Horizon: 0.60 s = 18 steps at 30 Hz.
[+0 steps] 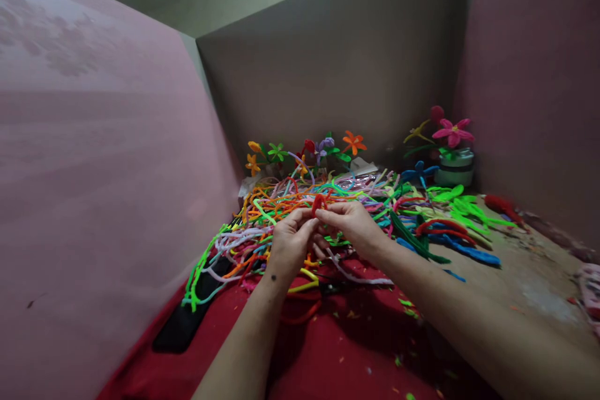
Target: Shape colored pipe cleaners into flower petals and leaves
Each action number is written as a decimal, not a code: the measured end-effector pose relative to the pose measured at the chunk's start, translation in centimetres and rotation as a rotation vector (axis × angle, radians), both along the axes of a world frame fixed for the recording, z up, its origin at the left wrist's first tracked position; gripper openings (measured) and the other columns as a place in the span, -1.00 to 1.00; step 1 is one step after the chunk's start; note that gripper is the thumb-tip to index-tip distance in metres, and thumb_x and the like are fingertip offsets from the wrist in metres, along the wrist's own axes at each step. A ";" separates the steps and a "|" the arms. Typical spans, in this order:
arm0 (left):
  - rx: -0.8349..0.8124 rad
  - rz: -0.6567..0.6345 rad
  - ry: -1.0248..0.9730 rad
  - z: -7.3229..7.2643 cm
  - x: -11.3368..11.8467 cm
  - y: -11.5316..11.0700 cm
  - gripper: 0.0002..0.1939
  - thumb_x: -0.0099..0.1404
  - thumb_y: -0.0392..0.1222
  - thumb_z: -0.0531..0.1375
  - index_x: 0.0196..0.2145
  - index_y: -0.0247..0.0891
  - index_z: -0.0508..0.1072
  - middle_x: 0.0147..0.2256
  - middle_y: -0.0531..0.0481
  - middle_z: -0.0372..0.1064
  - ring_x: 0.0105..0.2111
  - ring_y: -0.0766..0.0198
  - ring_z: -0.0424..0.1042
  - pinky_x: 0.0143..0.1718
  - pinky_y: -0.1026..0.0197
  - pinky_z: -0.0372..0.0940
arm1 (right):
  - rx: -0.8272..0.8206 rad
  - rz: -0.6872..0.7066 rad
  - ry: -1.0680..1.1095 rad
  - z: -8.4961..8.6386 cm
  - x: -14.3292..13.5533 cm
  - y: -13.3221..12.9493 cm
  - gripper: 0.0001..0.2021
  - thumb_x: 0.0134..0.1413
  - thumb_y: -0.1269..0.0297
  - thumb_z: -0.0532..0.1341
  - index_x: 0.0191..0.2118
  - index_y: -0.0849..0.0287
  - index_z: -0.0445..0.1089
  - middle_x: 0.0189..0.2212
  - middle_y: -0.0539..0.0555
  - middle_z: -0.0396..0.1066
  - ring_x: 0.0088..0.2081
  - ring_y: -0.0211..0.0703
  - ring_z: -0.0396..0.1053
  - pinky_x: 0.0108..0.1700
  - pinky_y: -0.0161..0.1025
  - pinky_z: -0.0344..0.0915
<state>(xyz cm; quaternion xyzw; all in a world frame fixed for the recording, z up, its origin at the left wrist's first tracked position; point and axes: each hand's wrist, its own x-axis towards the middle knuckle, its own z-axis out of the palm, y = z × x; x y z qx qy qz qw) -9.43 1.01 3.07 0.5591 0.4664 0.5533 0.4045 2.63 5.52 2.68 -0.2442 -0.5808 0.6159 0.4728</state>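
Above the heap of coloured pipe cleaners (281, 206), a small loop of red pipe cleaner (319, 202) is pinched between both hands. My left hand (294, 237) grips its lower left side with thumb and forefinger. My right hand (349, 224) pinches it from the right, and the fingertips of the two hands nearly meet. The lower fingers of my right hand curl beneath, partly in shadow. Below the hands, a yellow pipe cleaner (304, 287) lies near a dark object on the red cloth (328, 350).
A black phone-like slab (175, 328) lies at the left. Fuzzy flowers (354, 142) stand behind the heap, and a pink flower (453, 132) rises from a pale green jar (454, 169). Blue, green and red pieces (464, 252) lie right. Pink walls flank both sides.
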 end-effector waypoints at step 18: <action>-0.203 -0.115 0.136 0.5 -1.0 -0.1 -0.79 0.10 -0.11 0.14 -0.41 -0.30 0.22 -0.63 0.03 0.38 -0.73 0.29 0.37 -0.78 0.37 0.20 | -0.127 0.000 0.184 -0.3 0.0 0.7 -0.78 -0.28 0.22 0.31 -0.63 0.27 0.34 -0.71 -0.01 0.30 -0.65 -0.34 0.21 -0.55 -0.33 0.10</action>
